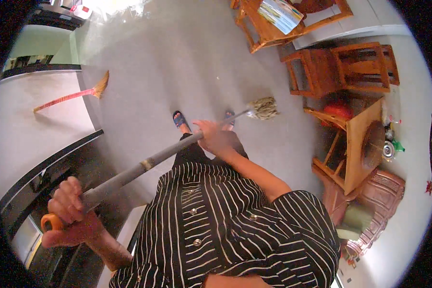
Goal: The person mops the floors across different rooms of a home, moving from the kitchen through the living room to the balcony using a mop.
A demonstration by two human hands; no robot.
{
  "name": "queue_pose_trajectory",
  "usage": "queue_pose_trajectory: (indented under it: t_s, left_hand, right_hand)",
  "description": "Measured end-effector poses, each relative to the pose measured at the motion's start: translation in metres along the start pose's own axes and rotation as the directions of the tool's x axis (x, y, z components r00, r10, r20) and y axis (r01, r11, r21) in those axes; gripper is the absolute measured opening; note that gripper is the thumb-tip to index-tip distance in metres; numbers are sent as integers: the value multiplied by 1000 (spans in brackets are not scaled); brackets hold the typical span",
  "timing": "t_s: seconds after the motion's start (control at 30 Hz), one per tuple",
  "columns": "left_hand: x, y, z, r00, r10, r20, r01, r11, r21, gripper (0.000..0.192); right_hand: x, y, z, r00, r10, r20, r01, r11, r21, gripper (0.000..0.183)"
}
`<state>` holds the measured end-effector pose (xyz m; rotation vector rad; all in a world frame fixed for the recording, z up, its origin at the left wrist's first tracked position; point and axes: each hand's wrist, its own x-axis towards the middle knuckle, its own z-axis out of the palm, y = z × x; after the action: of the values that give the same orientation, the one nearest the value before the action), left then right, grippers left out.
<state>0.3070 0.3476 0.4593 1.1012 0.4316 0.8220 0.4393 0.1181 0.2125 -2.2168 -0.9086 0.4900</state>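
A mop with a grey handle (162, 153) slants across in front of my body. My left hand (66, 216) is wrapped around the handle's upper end, beside an orange hanging loop (52, 222). Further down, my right hand (214, 138) grips the handle in front of my legs. The mop head (263, 108), of off-white and brownish strands, lies on the grey floor (201, 64) to the right of my feet. My sandalled left foot (180, 120) shows fully, while the right foot (229, 117) is partly hidden behind the mop handle and hand.
A straw broom (68, 98) with a pink-wrapped handle leans against the left wall. Wooden chairs (320, 70) line the right side. Near them stands a wooden table (356, 169) with a round dark centre. Behind it is a carved wooden sofa (385, 201).
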Motion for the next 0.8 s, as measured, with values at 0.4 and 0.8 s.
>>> queue_pose_trajectory:
  t_s: [0.4,0.8]
  left_hand:
    - [3,19,-13,944,133,303,-167,982,89,55]
    - [43,84,-102,900,187,-395,-245,964,-103,29]
  right_hand:
    - [69,11,23,984,-167,-56,171,983,68,39]
    - [49,-85,-8,946,-298,130,284,952,118,17]
